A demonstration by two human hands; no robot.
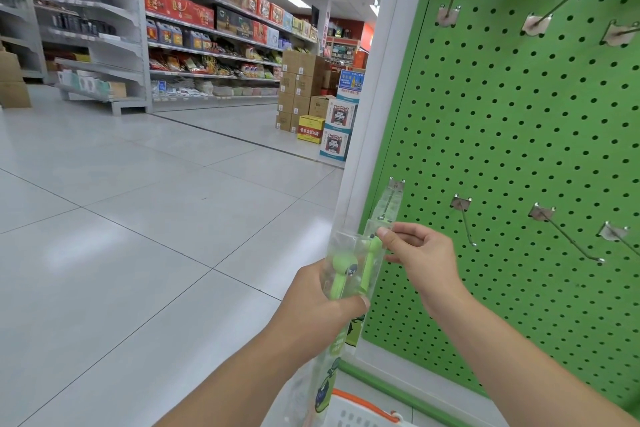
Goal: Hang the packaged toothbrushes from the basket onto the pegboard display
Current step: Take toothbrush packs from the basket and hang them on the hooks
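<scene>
**Shop aisle in the background**

Far beyond and left of the hands, grocery shelves (214, 45) carry red gift boxes and bottles. Stacked cardboard cartons (298, 90) stand nearer, above the hands, on the pale tiled floor (138, 218).

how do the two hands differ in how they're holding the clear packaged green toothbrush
The left hand wraps round the middle of the clear packaged green toothbrush, thumb across its front; the right hand only pinches the pack's top edge. The left hand sits lower and nearer the camera; the right hand is higher, against the green pegboard, just below a metal hook. Both grip the same pack.
</scene>
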